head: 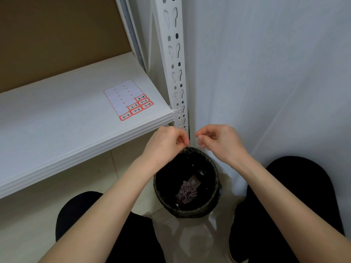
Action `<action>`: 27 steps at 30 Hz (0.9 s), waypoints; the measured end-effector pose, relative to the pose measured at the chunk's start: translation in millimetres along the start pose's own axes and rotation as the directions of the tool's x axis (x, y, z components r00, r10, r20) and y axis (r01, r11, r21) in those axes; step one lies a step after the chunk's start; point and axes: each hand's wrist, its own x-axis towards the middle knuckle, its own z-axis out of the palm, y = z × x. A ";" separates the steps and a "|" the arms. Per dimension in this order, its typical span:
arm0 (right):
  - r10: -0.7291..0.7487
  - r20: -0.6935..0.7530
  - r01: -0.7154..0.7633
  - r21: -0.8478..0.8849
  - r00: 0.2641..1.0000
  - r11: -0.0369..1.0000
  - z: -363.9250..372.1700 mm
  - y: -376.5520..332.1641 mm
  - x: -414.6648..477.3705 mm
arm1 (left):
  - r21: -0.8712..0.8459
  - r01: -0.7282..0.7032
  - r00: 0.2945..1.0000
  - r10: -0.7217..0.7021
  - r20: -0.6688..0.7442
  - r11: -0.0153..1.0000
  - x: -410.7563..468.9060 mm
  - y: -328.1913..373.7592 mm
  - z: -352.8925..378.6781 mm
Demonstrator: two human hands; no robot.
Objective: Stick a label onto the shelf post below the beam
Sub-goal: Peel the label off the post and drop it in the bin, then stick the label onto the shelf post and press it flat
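Head view: both forearms reach forward over a black bin [188, 205]. The left hand [169, 141] is curled, its fingertips bunched against the post [175, 63] just below the beam [95, 149]; whether they pinch a label I cannot tell. The right hand [218, 141] hovers just beside it, fingers curled, holding nothing visible. A label sheet [121, 97] lies on the shelf [57, 111].
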 end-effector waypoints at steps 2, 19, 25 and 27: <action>0.005 -0.002 -0.005 0.024 1.000 1.000 0.7 0.9 -0.5 | -0.023 0.016 1.000 -0.016 -0.009 1.000 0.0 -0.3 -0.8; -0.268 -0.374 0.347 0.161 0.888 0.924 -31.3 -99.1 31.6 | -0.032 -0.176 0.830 0.131 -0.542 0.984 24.7 44.3 -98.2; -0.467 -0.573 0.557 -0.022 0.673 0.830 -55.3 -159.0 66.4 | -0.087 -0.325 0.650 0.156 -0.744 0.942 44.4 70.2 -157.4; -0.527 -0.611 0.608 -0.093 0.590 0.788 -60.5 -175.0 77.9 | -0.096 -0.353 0.582 0.138 -0.801 0.931 51.6 77.6 -177.3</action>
